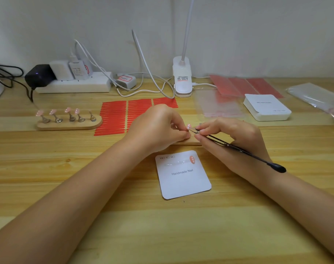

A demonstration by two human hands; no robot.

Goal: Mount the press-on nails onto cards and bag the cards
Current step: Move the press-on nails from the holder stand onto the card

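Power strip (72,85): at the far left back of the wooden table (48,168), chargers plugged in.
Wooden stand (69,124): left of centre, five metal pegs; four carry pink press-on nails (53,111) (the rightmost peg is bare).
Red strip sheet (114,117): flat on the table behind the hands, partly hidden by the left hand.
Left hand (158,128): fingers curled, fingertips pinching at a small pink nail (189,127) just above a second wooden stand (189,143), which is mostly hidden under both hands.
Card (182,174): white, printed "Handmade Nail", lying just in front of the hands; one pink nail (192,159) is mounted at its top right corner.
Right hand (230,136): fingers closed round black tweezers (238,148), whose tip meets the small pink nail between the two hands.
Clip lamp (182,79): behind, at the table's back edge.
Card stack (267,107): white, far right, well apart from the hands.
Clear bags (314,96): at the right edge.
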